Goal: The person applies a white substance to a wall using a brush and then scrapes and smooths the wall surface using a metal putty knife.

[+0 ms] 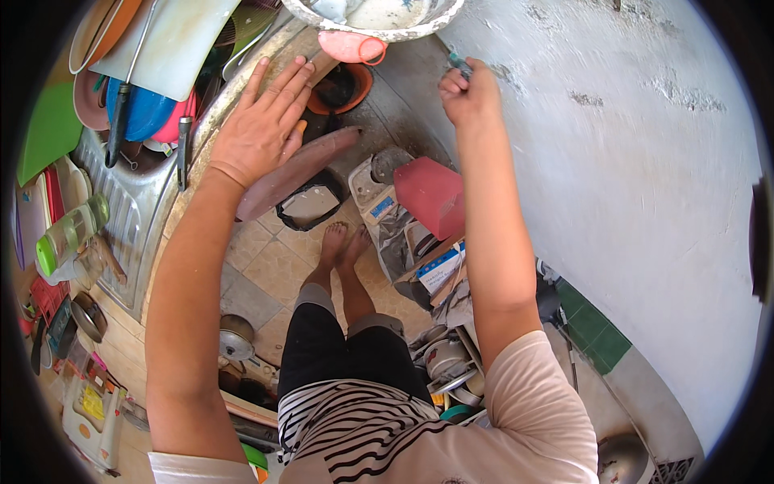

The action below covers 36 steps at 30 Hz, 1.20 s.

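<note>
My left hand (266,121) lies flat with its fingers stretched along the worn rim of the counter (211,105), holding nothing. Out to the right, my right hand (472,93) is raised near the pale wall. Its fingers are curled round a small teal and grey object (461,66), mostly hidden, whose kind I cannot make out. Ahead, between the two hands, is a whitish round basin (435,26). A pink piece (343,46) with a red ring sits against the basin's near side.
Dishes and a white cutting board (173,48) crowd the sink's drainboard (133,214). A green-lidded bottle (72,234) lies at left. Below are an orange bucket (364,85), a black-lined bin (310,206) and a red container (431,198). The rough wall (637,161) bounds the right.
</note>
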### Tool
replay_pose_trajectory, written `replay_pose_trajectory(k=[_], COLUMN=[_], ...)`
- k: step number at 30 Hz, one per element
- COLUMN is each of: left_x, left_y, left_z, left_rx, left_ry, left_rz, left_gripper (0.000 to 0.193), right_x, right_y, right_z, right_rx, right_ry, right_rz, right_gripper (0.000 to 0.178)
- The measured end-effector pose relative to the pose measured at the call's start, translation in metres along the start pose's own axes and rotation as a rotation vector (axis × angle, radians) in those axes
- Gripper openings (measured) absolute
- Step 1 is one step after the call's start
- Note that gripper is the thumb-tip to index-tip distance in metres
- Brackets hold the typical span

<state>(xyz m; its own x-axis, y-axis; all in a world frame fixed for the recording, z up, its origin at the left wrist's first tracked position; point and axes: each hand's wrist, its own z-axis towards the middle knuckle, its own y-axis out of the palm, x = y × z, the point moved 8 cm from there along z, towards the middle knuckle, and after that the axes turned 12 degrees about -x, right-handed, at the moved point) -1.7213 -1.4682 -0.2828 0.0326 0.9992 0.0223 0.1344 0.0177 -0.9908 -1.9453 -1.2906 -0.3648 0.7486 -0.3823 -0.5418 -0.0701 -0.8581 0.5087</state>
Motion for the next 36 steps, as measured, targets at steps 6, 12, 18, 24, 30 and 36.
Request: replay_pose_trajectory(k=[6,12,18,24,30,36], left_x=[-0.002,0.001,0.002,-0.001,0.004,0.001], left_y=[0.002,-0.001,-0.001,-0.001,-0.001,0.001], left_z=[-0.006,0.000,0.001,-0.004,0.002,-0.001], left_rx=[-0.046,-0.025,-0.009,-0.005,0.029,-0.019], left_ry=[-0.029,-0.005,-0.003,-0.009,0.013,-0.020], left_rz=[0.013,0.000,-0.019,-0.020,-0.027,0.018], left_gripper=[0.055,0.055,0.055,0.057,0.058,0.057], right_x=[-0.055,-0.017,0.019,-0.007,-0.001,0.001], right_y=[0.018,0.000,0.014,0.026,0.023,0.020], right_z=[-0.108,-0.005,0.016,-0.040,-0.012,-0.018], right_rx=[-0.321,-0.099,0.005,-0.099,-0.088,-0.110], right_ry=[0.031,-0.077,-0.110,-0.178,-0.130,-0.174], right_rz=[0.107,0.053,-0.013,0.027,0.031,0.102], right_gripper=[0.013,0.021,0.019,0.019,0.014,0.017])
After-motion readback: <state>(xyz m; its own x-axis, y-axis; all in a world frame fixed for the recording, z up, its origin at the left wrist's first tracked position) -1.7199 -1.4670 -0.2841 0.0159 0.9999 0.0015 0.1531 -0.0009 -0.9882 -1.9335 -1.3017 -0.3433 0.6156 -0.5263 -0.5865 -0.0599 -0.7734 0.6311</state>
